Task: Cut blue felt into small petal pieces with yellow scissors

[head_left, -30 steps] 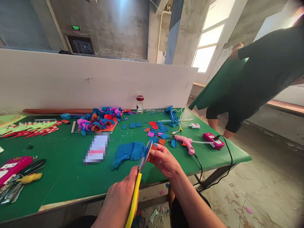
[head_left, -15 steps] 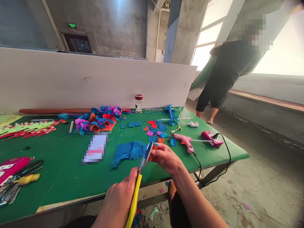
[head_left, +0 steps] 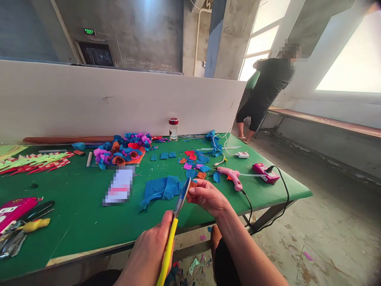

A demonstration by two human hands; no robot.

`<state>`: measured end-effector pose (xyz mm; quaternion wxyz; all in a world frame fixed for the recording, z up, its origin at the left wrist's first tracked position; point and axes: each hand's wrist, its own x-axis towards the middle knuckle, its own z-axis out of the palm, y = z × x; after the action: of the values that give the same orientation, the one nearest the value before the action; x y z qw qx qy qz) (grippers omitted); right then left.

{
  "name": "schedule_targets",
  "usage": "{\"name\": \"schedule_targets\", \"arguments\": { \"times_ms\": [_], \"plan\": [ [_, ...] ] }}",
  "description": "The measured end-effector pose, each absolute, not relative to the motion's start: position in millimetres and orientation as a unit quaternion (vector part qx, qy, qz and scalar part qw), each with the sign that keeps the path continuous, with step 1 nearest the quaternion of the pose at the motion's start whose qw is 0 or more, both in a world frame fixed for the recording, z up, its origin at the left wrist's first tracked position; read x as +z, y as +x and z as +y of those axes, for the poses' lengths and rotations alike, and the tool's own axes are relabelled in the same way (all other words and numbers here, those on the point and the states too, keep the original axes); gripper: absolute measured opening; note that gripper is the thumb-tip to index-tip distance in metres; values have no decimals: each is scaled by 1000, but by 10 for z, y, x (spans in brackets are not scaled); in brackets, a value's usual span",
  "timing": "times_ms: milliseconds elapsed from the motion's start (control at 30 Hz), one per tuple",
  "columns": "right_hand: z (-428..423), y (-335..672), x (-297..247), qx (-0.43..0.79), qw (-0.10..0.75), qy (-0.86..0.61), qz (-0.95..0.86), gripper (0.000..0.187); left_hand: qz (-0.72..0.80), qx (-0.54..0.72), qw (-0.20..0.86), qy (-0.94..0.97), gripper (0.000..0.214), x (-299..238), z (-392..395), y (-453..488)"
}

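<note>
Clock: read from R hand as centre
L hand: wrapped tightly around yellow-handled scissors; blades were pointed approx. to 1 o'clock
R hand grip: narrow; small brown paper pc. was pinched betw. thumb & fingers, just beside blade tips; contact w/ blades couldn't be told
Both hands: held nr. front edge of green counter
Blue paper: spread, partly folded, at 9 o'clock
Cut pcs.: blue, red, purple & orange, scattered approx. 11 o'clock
Paper flowers: heaped at 10 o'clock
Jar: red-lidded, stood upright at 11 o'clock, farther back, nr. white board
Glue gun: pink, laid at 2 o'clock
Pink box: fitted w/ black plug, betw. 2 & 3 o'clock
Bkgd.: person in dark clothes was seen at 1 o'clock, beyond counter
</note>
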<state>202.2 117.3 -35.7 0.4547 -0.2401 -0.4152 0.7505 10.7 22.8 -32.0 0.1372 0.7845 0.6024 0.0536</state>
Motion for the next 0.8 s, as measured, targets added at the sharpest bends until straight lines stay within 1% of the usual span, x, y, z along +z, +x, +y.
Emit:
{"name": "schedule_targets", "arguments": {
  "times_ms": [67, 200, 333, 433, 533, 600, 633, 733, 800],
  "plan": [
    [1164, 2010, -352, 752, 446, -238, -422, 26, 601, 61, 150, 783, 48, -296, 222, 128],
    [1140, 1978, -342, 758, 433, -238, -426, 25, 605, 71, 170, 774, 48, -292, 200, 152],
    [1130, 1960, -344, 760, 426, -246, -425, 27, 615, 72, 170, 767, 44, -318, 206, 144],
    [1130, 1952, -350, 761, 425, -246, -425, 28, 623, 104, 179, 755, 44, -339, 212, 139],
    [1136, 1947, -353, 760, 427, -242, -427, 29, 627, 157, 208, 734, 34, -356, 182, 173],
    [1141, 1945, -350, 758, 428, -247, -426, 29, 620, 204, 244, 717, 25, -355, 146, 212],
    [1143, 1944, -348, 757, 429, -252, -425, 29, 617, 231, 266, 704, 24, -348, 131, 226],
    [1133, 1932, -336, 740, 435, -266, -439, 29, 610, 327, 320, 647, 33, -303, 143, 193],
    [1107, 1911, -326, 717, 435, -273, -471, 28, 594, 385, 313, 633, 39, -254, 205, 96]
  ]
}}
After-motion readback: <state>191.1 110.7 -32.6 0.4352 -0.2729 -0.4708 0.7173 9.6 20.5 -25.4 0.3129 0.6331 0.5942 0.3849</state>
